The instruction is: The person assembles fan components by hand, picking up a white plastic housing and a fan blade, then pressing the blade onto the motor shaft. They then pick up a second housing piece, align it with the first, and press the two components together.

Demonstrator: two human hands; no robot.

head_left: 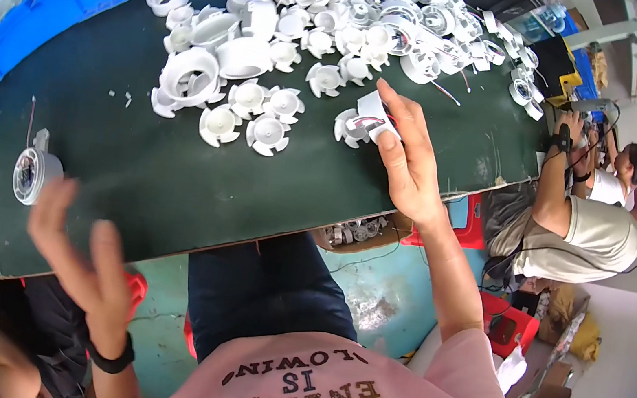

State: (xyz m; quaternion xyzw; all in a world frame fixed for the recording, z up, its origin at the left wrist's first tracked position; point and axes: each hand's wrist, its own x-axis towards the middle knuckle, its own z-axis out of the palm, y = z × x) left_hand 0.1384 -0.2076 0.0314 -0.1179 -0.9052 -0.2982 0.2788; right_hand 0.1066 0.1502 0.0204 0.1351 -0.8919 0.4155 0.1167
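White wired part (pixel 371 106) between right-hand fingers (pixel 407 117).

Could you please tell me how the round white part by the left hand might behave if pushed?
The round white part might roll if tipped onto its curved side, though its protruding tab could stop it. Its thin wire would probably bend easily.
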